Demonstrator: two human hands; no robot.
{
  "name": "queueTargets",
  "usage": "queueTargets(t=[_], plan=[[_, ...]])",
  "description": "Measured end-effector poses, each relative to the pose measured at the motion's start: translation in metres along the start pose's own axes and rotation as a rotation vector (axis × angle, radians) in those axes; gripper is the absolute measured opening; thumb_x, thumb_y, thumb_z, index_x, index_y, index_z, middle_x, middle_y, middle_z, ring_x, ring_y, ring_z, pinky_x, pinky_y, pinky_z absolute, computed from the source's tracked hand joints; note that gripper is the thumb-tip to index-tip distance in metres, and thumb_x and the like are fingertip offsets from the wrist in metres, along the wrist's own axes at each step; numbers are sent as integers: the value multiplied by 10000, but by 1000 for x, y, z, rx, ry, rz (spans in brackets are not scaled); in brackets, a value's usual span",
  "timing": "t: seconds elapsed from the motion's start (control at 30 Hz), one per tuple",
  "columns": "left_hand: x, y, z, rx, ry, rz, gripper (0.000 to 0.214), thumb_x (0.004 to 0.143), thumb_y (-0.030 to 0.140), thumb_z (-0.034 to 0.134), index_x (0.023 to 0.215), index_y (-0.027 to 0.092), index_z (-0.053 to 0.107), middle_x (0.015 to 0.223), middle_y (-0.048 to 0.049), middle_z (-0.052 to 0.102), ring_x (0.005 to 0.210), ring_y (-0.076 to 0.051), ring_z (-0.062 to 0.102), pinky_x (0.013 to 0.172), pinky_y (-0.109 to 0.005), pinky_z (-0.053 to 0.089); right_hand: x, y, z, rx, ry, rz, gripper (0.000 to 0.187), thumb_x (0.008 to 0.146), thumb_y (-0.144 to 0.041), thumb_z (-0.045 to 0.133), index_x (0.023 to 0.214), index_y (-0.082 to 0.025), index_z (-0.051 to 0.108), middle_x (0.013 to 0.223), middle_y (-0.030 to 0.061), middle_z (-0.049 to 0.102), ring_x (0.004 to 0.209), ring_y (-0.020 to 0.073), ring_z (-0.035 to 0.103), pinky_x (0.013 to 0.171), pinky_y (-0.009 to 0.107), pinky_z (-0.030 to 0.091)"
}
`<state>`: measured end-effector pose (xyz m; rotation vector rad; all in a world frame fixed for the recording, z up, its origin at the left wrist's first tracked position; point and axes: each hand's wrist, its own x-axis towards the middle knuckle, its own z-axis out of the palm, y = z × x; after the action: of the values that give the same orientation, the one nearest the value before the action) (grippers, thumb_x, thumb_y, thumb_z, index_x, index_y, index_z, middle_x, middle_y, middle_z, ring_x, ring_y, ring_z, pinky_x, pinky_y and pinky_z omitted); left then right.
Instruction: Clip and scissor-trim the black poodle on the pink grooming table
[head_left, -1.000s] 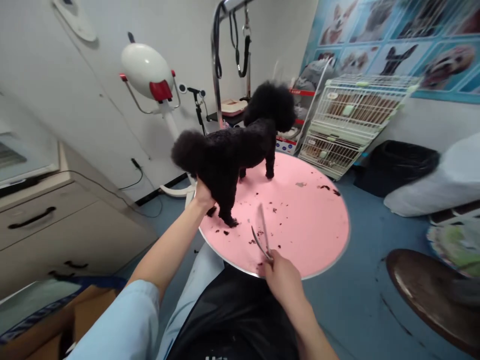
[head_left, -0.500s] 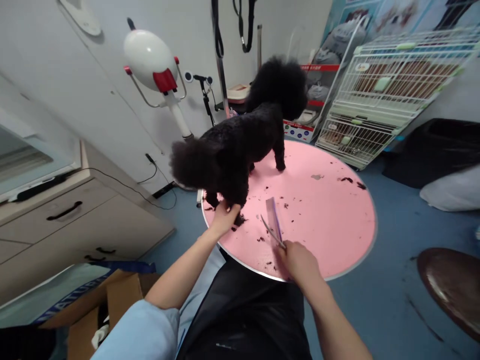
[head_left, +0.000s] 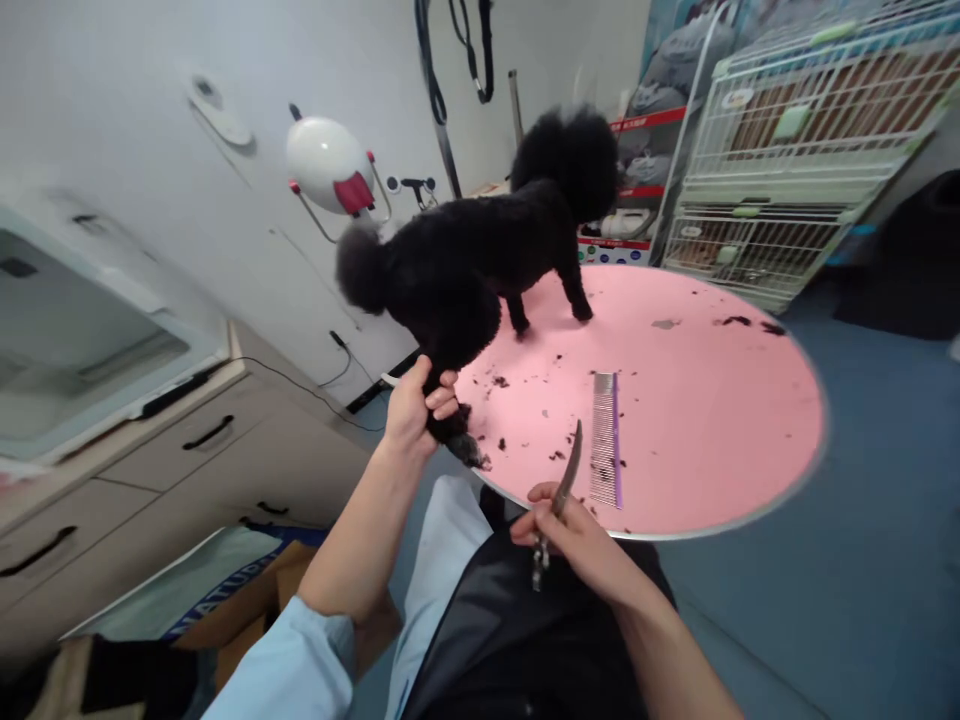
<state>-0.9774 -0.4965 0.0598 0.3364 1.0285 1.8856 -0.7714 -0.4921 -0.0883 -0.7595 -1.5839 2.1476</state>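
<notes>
- In the head view, the only one, the black dog point(head_left: 480, 240) is standing on the round pink table point(head_left: 720, 410), rear towards the person, head turned away.
- The left hand point(head_left: 411, 408) is doing the steadying here: its fingers are curling closely around a hind leg point(head_left: 447, 425), just above the paw, right by the table's near rim.
- Over to the right hand point(head_left: 568, 528), and its fingers are pinching curved scissors point(head_left: 571, 470) around the middle, handles hanging below, blades apparently together and pointing up, well apart from the coat.
- The metal comb point(head_left: 604, 440) is lying flat just beside that hand, nobody holding it.
- How far along? Well along, by the look of it: the back and belly are showing short, even hair, and dark clippings point(head_left: 501, 382) are dotting the tabletop.
- The head point(head_left: 566, 165) and tail point(head_left: 361, 268) are keeping full, rounded puffs, which may be deliberate shaping.
- What's left seems to be centring on the held leg, whose lower end is looking rougher; its exact finish is hard to tell.
</notes>
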Motion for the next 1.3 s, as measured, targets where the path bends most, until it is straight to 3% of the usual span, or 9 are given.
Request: queueTargets(t=[0.1, 0.23, 0.33, 0.43, 0.57, 0.87, 1.03, 1.17, 1.3], plan=[[-6, 31, 7, -163, -10, -255, 281, 978, 204, 290, 717, 167, 387, 543, 52, 430, 286, 20, 307, 274, -84, 233, 29, 2, 20, 11, -153, -108, 524, 756, -263, 684, 1200, -210, 410, 1133, 117, 676, 1020, 217, 688, 881, 382, 544], [-6, 42, 9, -296, -13, -416, 220, 920, 184, 349, 702, 199, 324, 516, 58, 415, 273, -2, 340, 262, -103, 268, 69, 5, 50, -285, -121, -361, 477, 812, -85, 534, 1259, -191, 403, 1082, 105, 672, 1006, 205, 678, 899, 394, 541], [-3, 37, 10, -374, -44, -474, 212, 876, 153, 395, 694, 211, 302, 516, 52, 433, 278, -9, 367, 264, -108, 281, 91, 15, 73, -470, -40, -571, 459, 822, -52, 492, 1261, -174, 438, 1095, 124, 665, 1045, 232, 657, 935, 418, 518], [-1, 31, 10, -451, -83, -490, 224, 852, 129, 424, 687, 217, 300, 503, 54, 433, 288, -13, 384, 270, -102, 290, 107, 30, 91, -491, 56, -731, 504, 821, -60, 472, 1311, -171, 434, 1101, 139, 648, 1023, 262, 653, 892, 442, 541], [4, 26, 10, -537, -135, -473, 228, 842, 107, 450, 686, 216, 325, 511, 51, 458, 312, -7, 411, 289, -74, 312, 119, 38, 103, -422, 99, -802, 549, 830, -90, 476, 1367, -173, 398, 1150, 148, 625, 1074, 272, 632, 911, 450, 540], [14, 21, 9, -401, -92, -394, 283, 848, 90, 494, 670, 208, 308, 473, 83, 438, 284, 22, 378, 270, -33, 263, 125, 9, 86, -498, 99, -826, 508, 797, -59, 467, 1293, -170, 468, 1122, 131, 647, 1005, 263, 638, 856, 415, 550], [14, 21, 10, -274, -71, -402, 287, 841, 108, 506, 662, 209, 305, 446, 86, 397, 273, 9, 343, 261, -53, 263, 132, 8, 74, -592, 180, -849, 396, 826, -30, 423, 1189, -151, 525, 1088, 124, 671, 1011, 240, 642, 888, 392, 539], [17, 26, 12, -311, -100, -425, 264, 828, 96, 493, 675, 206, 309, 476, 72, 435, 288, 7, 377, 258, -53, 249, 132, 15, 61, -676, 262, -874, 360, 853, -12, 365, 1140, -127, 550, 1032, 141, 678, 976, 237, 650, 872, 384, 538], [16, 30, 14, -345, -108, -485, 256, 849, 138, 469, 669, 213, 303, 444, 76, 387, 274, -10, 372, 264, -72, 265, 129, 1, 46, -718, 227, -881, 392, 824, -35, 435, 1193, -130, 528, 1087, 135, 649, 1018, 236, 617, 902, 377, 514]])
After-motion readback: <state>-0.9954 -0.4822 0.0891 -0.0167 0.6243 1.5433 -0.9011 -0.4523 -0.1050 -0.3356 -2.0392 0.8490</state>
